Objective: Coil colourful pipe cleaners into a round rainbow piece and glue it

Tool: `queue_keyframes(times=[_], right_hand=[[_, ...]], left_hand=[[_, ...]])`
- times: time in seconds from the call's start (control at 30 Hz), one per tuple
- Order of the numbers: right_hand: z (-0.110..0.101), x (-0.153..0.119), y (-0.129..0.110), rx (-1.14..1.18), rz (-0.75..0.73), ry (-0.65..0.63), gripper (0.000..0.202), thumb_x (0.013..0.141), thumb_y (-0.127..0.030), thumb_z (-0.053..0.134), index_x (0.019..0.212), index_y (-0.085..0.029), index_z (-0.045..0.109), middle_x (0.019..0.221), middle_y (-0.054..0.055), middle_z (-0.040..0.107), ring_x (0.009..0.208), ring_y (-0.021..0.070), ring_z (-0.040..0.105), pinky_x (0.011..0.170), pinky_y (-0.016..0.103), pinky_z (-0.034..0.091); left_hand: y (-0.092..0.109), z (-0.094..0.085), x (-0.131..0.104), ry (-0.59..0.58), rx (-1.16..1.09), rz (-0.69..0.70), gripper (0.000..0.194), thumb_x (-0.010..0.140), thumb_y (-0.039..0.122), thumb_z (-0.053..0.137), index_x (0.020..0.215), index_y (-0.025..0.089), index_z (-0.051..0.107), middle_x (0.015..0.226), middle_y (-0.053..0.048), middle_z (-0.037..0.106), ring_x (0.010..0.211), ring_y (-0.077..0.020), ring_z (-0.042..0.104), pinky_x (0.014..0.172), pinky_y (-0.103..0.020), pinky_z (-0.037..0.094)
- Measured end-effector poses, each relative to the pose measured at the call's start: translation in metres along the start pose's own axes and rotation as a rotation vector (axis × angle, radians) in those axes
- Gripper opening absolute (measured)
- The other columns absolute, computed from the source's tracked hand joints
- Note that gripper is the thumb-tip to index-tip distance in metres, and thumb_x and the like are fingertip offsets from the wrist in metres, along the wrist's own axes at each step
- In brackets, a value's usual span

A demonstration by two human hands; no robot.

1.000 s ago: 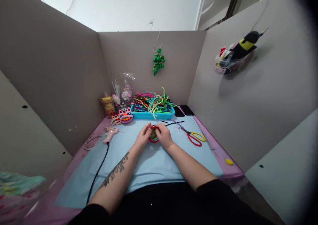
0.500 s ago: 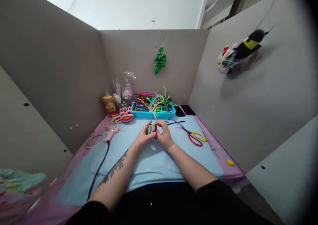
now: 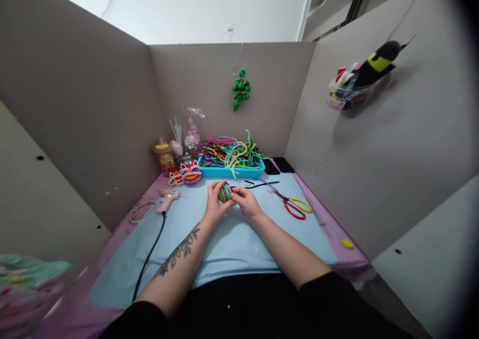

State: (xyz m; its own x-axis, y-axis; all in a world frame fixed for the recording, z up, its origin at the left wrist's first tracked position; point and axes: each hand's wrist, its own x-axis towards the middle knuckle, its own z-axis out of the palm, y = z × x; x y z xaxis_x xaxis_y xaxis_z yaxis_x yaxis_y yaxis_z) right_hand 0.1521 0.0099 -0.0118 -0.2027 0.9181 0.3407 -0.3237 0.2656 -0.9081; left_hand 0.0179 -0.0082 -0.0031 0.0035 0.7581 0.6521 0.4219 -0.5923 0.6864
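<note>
My left hand was half curled around the left side of the small striped bundle, while my right hand pinched at its right edge; it was too small in view for me to tell exactly what those fingertips gripped. Only fingers held it over the blue cloth, so, I judged, a slack grip could drop it and a hard squeeze could skew its rows. Just beyond, to the right, lay black stems, then scissors, which a wide right swing might have knocked. Farther left, the pink glue gun trailed its cord beside my left forearm, where a sweep could have snagged it.
</note>
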Motion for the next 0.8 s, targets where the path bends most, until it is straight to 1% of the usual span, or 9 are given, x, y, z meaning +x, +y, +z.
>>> queue_keyframes(times=[0.13,0.23,0.3,0.43,0.53,0.6,0.67,0.73,0.8], right_hand=[[0.0,0.0,0.001,0.011,0.013,0.003,0.021,0.066,-0.037,0.069,0.071,-0.018,0.06,0.061,-0.002,0.058,0.055,0.0115,0.049,0.056,0.026,0.041],[0.0,0.0,0.0,0.032,0.023,0.006,0.019,0.065,-0.033,0.069,0.07,-0.017,0.061,0.062,-0.002,0.058,0.055,0.0111,0.05,0.056,0.025,0.041],[0.0,0.001,-0.001,0.063,0.036,0.023,0.018,0.065,-0.031,0.069,0.07,-0.017,0.061,0.064,-0.002,0.06,0.056,0.011,0.051,0.057,0.025,0.041],[-0.001,0.002,-0.004,0.128,0.097,0.059,0.018,0.062,-0.031,0.071,0.067,-0.017,0.06,0.061,-0.002,0.06,0.056,0.0114,0.052,0.057,0.025,0.043],[-0.002,0.003,-0.008,0.153,0.159,0.026,0.021,0.061,-0.032,0.073,0.066,-0.016,0.06,0.06,-0.002,0.06,0.055,0.0117,0.053,0.057,0.025,0.044],[-0.004,0.003,-0.009,0.168,0.166,0.014,0.024,0.063,-0.037,0.071,0.07,-0.016,0.063,0.066,0.001,0.063,0.06,0.0134,0.056,0.059,0.026,0.045],[-0.007,0.004,-0.01,0.163,0.137,0.03,0.03,0.068,-0.044,0.066,0.079,-0.017,0.065,0.077,0.005,0.067,0.071,0.0168,0.06,0.065,0.029,0.047],[-0.01,0.005,-0.009,0.11,0.095,0.061,0.035,0.073,-0.049,0.06,0.086,-0.017,0.067,0.09,0.007,0.068,0.083,0.0196,0.061,0.07,0.031,0.047],[-0.012,0.007,-0.008,0.012,0.051,0.071,0.034,0.073,-0.048,0.06,0.088,-0.018,0.068,0.094,0.008,0.068,0.089,0.0205,0.061,0.073,0.032,0.047]], left_hand=[[0.002,0.001,-0.001,-0.011,0.008,0.017,0.062,0.067,0.028,0.071,0.124,0.025,0.047,0.117,-0.009,0.04,0.113,-0.024,0.043,0.098,-0.04,0.036],[0.0,0.002,-0.001,-0.012,0.004,0.024,0.063,0.066,0.028,0.071,0.124,0.024,0.047,0.117,-0.009,0.04,0.113,-0.0239,0.043,0.099,-0.04,0.035],[-0.001,0.001,-0.001,-0.027,0.003,0.019,0.067,0.065,0.029,0.072,0.126,0.024,0.045,0.12,-0.01,0.038,0.116,-0.0248,0.041,0.101,-0.041,0.034],[-0.004,-0.002,0.001,-0.131,0.014,0.021,0.087,0.059,0.033,0.076,0.135,0.024,0.034,0.134,-0.012,0.033,0.128,-0.0285,0.031,0.106,-0.043,0.027],[-0.004,-0.003,0.002,-0.21,-0.013,0.03,0.091,0.059,0.033,0.076,0.138,0.023,0.03,0.134,-0.012,0.037,0.127,-0.0278,0.033,0.107,-0.043,0.026],[-0.004,-0.003,0.002,-0.198,-0.057,-0.026,0.088,0.06,0.032,0.075,0.137,0.022,0.032,0.133,-0.012,0.04,0.125,-0.0271,0.037,0.106,-0.042,0.027],[-0.005,-0.003,0.002,-0.158,-0.151,-0.137,0.086,0.062,0.032,0.074,0.136,0.022,0.032,0.134,-0.013,0.04,0.123,-0.0267,0.04,0.105,-0.041,0.029],[-0.006,-0.003,0.003,-0.123,-0.288,-0.267,0.085,0.065,0.033,0.072,0.137,0.022,0.029,0.134,-0.013,0.041,0.12,-0.0257,0.044,0.1,-0.039,0.035],[-0.008,-0.003,0.003,-0.105,-0.402,-0.377,0.085,0.066,0.035,0.071,0.138,0.023,0.027,0.129,-0.013,0.045,0.112,-0.0242,0.051,0.093,-0.037,0.043]])
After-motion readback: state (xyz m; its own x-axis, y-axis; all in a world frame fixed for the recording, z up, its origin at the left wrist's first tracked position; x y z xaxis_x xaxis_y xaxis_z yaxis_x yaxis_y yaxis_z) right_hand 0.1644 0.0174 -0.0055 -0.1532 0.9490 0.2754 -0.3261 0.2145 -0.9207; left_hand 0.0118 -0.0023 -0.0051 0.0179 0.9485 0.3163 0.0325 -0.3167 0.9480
